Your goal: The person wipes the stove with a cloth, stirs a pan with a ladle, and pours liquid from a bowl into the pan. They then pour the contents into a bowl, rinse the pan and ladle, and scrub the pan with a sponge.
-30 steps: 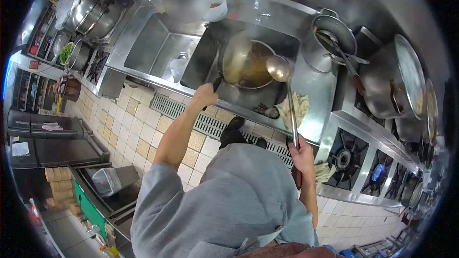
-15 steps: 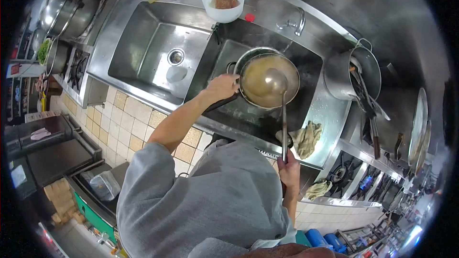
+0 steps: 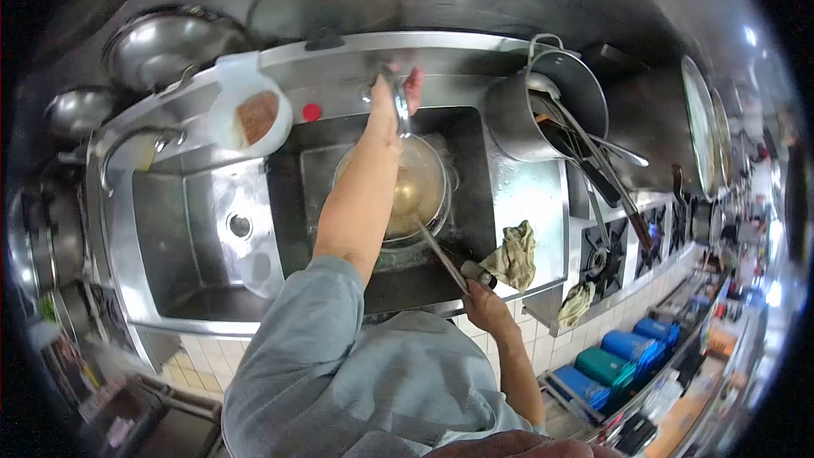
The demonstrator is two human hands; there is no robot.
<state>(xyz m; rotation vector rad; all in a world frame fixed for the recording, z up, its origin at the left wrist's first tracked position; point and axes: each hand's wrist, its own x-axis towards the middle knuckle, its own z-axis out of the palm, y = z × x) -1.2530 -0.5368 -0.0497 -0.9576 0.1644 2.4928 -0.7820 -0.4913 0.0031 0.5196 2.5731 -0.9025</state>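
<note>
At the back of the right sink, my left hand (image 3: 395, 92) is closed round the faucet (image 3: 398, 102), slightly blurred, its forearm crossing above the pot. My right hand (image 3: 489, 309) grips the long handle of a ladle (image 3: 443, 256) near the sink's front edge. The ladle's bowl lies in the cloudy, yellowish liquid of a round metal pot (image 3: 432, 171) in the dark right sink (image 3: 466, 140). A short dark handle end (image 3: 479, 272) sits just beside my right hand.
A white container (image 3: 222, 123) with brown contents and a red cap (image 3: 312, 112) stand on the back ledge. The left sink (image 3: 174, 263) is beside them. To the right are a tall pot (image 3: 506, 110) with utensils, a crumpled cloth (image 3: 514, 256) and stove burners (image 3: 596, 261).
My left hand has left the pot's rim and moved up to the faucet. My right hand still holds the ladle, now slanted. The camera view has turned and shifted right.
</note>
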